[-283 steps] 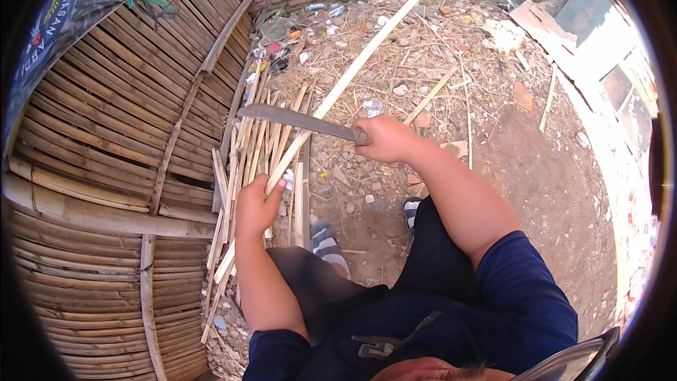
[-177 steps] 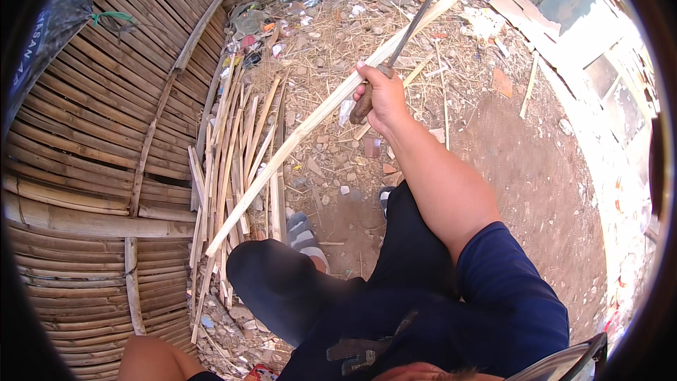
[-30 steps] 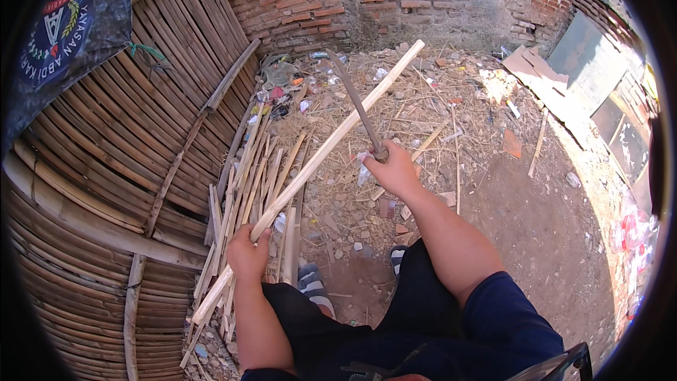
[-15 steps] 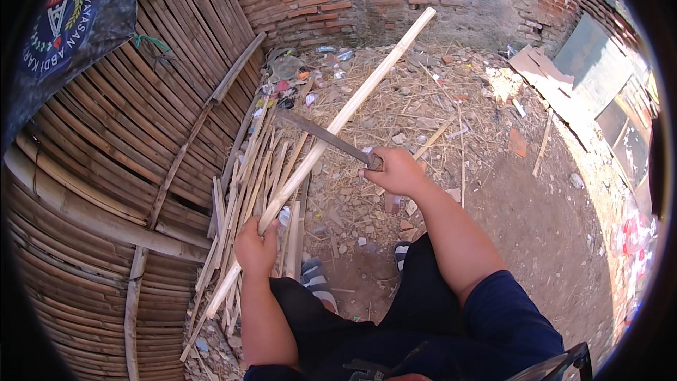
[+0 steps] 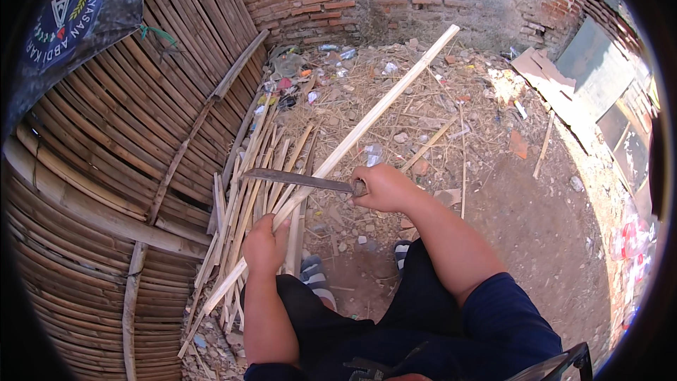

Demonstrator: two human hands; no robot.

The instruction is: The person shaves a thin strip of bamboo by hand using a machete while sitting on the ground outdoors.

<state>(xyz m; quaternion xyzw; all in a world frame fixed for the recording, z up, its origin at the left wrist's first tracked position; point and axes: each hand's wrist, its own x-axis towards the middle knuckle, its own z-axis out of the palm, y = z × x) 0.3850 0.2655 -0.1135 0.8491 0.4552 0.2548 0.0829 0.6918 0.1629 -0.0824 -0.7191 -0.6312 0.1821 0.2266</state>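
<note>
In the head view, the left hand (image 5: 264,245) is closing round a long pale stick (image 5: 384,104), fingers and thumb wrapping it, while the right hand (image 5: 381,189) is gripping the handle end of a big knife (image 5: 303,180). The stick is slanting through the left grip: its long part is reaching forward and to the right, its short end is poking out behind, towards the lower left. That low hold is probably steadying the stick and leaving its upper length free for the blade. The knife is pointing leftwards from the right grip and crossing over the stick just ahead of the left fingers; whether its edge is pressing into the wood, I cannot tell. The hands are staying apart, presumably so the blade is spanning the stick between them. Beside and beyond the left grip, a pile of loose sticks (image 5: 248,194) is lying along the foot of the bamboo wall (image 5: 106,141), perhaps for being within easy reach.
</note>
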